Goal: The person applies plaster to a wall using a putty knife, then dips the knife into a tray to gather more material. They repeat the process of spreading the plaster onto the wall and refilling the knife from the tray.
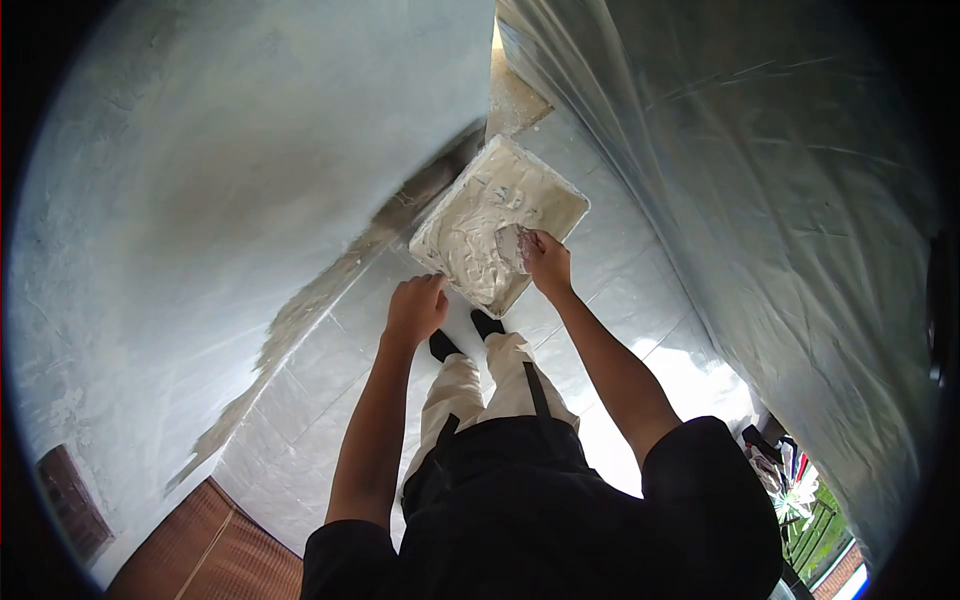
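Note:
A square white tray (560,195) holding white plaster tilts in front of me. My left hand (415,308) grips its near left edge from below. My right hand (546,262) is closed on a small plaster-coated trowel (510,245), whose blade rests in the plaster at the middle of the tray. My legs in light trousers and dark shoes stand on the tiled floor beneath the tray.
A smooth white plastered wall (230,180) fills the left side. Clear plastic sheeting (760,170) covers the right side. Pale floor tiles (310,400) run along a narrow passage between them. A brown door or panel (220,550) lies at the lower left.

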`<state>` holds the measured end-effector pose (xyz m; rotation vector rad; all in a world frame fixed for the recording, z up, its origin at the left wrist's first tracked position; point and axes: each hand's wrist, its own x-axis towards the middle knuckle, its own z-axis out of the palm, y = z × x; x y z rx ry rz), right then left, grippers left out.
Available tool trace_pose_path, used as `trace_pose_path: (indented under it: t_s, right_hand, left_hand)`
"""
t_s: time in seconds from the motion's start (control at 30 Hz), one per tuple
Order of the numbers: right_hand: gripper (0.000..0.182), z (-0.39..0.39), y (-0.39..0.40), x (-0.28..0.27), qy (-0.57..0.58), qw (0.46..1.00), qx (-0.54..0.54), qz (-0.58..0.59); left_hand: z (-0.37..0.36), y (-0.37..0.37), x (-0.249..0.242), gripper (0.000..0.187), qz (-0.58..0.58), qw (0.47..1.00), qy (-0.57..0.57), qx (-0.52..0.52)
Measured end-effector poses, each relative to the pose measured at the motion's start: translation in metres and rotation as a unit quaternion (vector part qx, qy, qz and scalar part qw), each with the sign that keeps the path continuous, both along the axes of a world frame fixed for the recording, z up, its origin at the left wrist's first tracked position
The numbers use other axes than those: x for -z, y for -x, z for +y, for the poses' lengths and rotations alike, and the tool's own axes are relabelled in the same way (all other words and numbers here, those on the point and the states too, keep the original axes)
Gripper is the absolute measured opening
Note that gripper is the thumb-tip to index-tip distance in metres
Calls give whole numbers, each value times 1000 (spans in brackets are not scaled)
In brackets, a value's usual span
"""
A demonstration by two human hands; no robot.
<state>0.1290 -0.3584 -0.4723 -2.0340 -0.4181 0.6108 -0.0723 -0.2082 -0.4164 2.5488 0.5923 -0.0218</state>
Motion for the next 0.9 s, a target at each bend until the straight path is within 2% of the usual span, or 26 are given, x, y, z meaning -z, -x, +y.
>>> trace_pose_path:
  t_s: [0.03, 0.07, 0.13, 0.17, 0.23, 0.27, 0.3, 0.37, 0.4, 0.53, 0.6, 0.9]
  right_hand:
    - [21, -5, 4, 4, 10, 997, -31, -76]
    - [21, -11, 7, 6, 17, 997, -33, -69]
    - [30, -25, 11, 12, 8, 976, -159, -151]
    - [30, -32, 13, 19, 13, 976, -162, -145]
    - [40, -47, 17, 33, 11, 901, -316, -298]
    - [43, -55, 19, 40, 38, 879, -378, -290]
    - [43, -63, 22, 48, 41, 879, -380, -285]
    - [38, -75, 28, 58, 37, 810, -455, -367]
    - [36, -80, 29, 62, 43, 783, -473, -401]
    - [37, -103, 30, 84, 51, 774, -491, -395]
    - [38, -113, 29, 88, 80, 739, -515, -428]
    - [36, -140, 30, 78, 77, 738, -515, -429]
  left_hand:
    - [-6, 4, 4, 23, 21, 1000, 17, -5]
    - [-12, 8, 8, 24, 42, 998, 34, -11]
    - [-22, 15, 17, 23, 55, 997, 52, -16]
    - [-26, 18, 23, 22, 62, 996, 62, -19]
    - [-36, 25, 32, 24, 56, 996, 64, -22]
    - [-40, 27, 37, 26, 44, 997, 60, -22]
    - [-44, 30, 42, 26, 48, 996, 65, -23]
    - [-50, 33, 46, 25, 92, 993, 69, -9]
    - [-54, 34, 48, 25, 95, 993, 72, -11]
    - [-69, 41, 57, 25, 102, 991, 83, -4]
    - [-74, 42, 59, 25, 101, 991, 89, 1]
    - [-81, 42, 64, 28, 101, 988, 116, -2]
